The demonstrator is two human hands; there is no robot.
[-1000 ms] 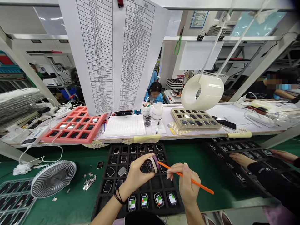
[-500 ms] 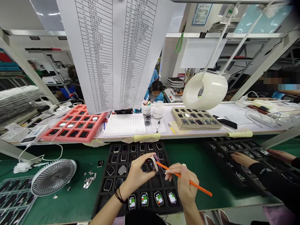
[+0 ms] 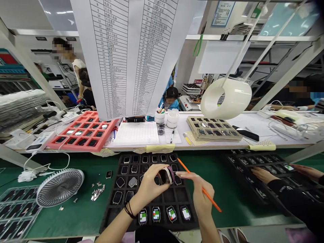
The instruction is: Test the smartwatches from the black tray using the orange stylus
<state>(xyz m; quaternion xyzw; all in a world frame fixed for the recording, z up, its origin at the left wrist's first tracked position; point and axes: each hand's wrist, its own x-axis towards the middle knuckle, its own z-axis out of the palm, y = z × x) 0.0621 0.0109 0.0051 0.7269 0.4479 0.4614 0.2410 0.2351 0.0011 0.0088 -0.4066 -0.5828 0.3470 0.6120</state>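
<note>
Reading the head camera from here: the left hand (image 3: 149, 185) has a clenched grip on a smartwatch body (image 3: 165, 176), which is held up over the middle of a black foam tray (image 3: 105, 225) at lower center, with a purple edge showing along its side. The right hand (image 3: 199, 190) grasps a thin orange stylus (image 3: 212, 200) that slants across the fingers, its upper end rising toward the top of the tray. The right fingertips (image 3: 180, 174) sit just beside the watch; I can't tell whether they touch it. Four lit watches (image 3: 156, 214) with green, red and white screens fill the tray's bottom row, and dark watch bodies (image 3: 133, 182) sit in pockets higher up. Left of the tray, a small desk fan (image 3: 60, 187) and silver scraps (image 3: 97, 194) lie on the green mat (image 3: 76, 219) of the counter. At far right, a co-worker's hands (image 3: 263, 174) rest over a second black tray (image 3: 240, 162).
</note>
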